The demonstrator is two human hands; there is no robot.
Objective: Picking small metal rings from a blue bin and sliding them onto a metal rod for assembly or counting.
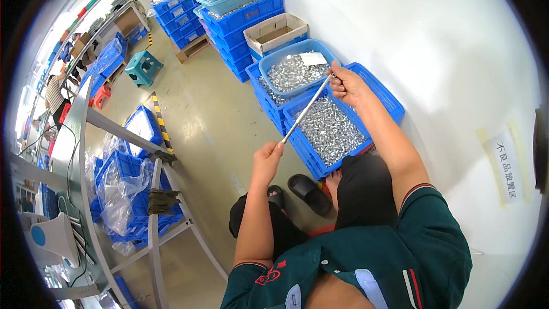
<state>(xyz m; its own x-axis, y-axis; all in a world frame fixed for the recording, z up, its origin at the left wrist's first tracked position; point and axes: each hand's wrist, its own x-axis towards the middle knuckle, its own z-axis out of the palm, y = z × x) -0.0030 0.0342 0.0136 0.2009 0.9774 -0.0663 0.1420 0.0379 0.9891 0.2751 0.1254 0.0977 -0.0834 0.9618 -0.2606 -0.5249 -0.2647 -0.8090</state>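
Note:
A thin silvery metal rod (307, 109) slants between my two hands in front of me. Its lower, nearer end is gripped by the closed fingers of my left hand (267, 161). My right hand (347, 87), higher and farther to the right, pinches the other end. Beneath the rod, a blue crate (311, 167) holds many small shiny metal parts (330, 130), too small to name. Just beyond it, a light-blue basket (264, 66) of similar metal pieces carries a white paper slip (313, 58) on top.
Stacked blue crates (231, 51) and an open cardboard box (277, 33) stand against the white wall (446, 40). A teal stool (143, 68) is on the floor farther back. Left of me, a metal-framed workbench (157, 212) has plastic-wrapped blue crates (128, 194) beside it. A person (55, 98) is at the far left.

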